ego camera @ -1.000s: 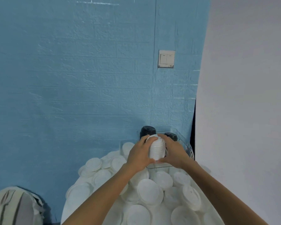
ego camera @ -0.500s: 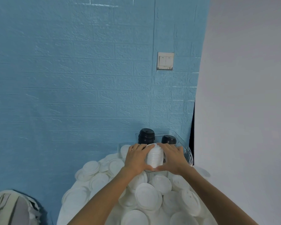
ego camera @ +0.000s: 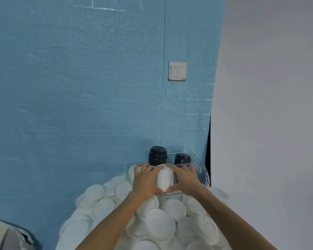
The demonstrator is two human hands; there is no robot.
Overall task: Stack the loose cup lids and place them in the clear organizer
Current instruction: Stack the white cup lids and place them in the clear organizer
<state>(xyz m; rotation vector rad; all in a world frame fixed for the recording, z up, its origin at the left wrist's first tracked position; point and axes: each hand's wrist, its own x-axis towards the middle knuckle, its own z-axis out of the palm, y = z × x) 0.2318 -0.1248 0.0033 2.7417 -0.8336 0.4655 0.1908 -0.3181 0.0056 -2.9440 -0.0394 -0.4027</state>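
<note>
- Blue brick-textured wall [ego camera: 79, 87] fills the background; a pale wall [ego camera: 269, 105] stands to the right.
- Loose white lids [ego camera: 159, 224] lie heaped over the near surface.
- Clear organizer [ego camera: 202, 175] sits behind the heap, against the blue wall; two stacks of black lids [ego camera: 157, 156] stand upright in its rear part.
- Left hand [ego camera: 145, 181] and right hand [ego camera: 185, 179] each curl around opposite sides of the white lid stack [ego camera: 164, 178].
- That stack stands upright in the organizer's front section, just before the black stacks.
- Light switch [ego camera: 177, 71] is mounted on the blue wall.
</note>
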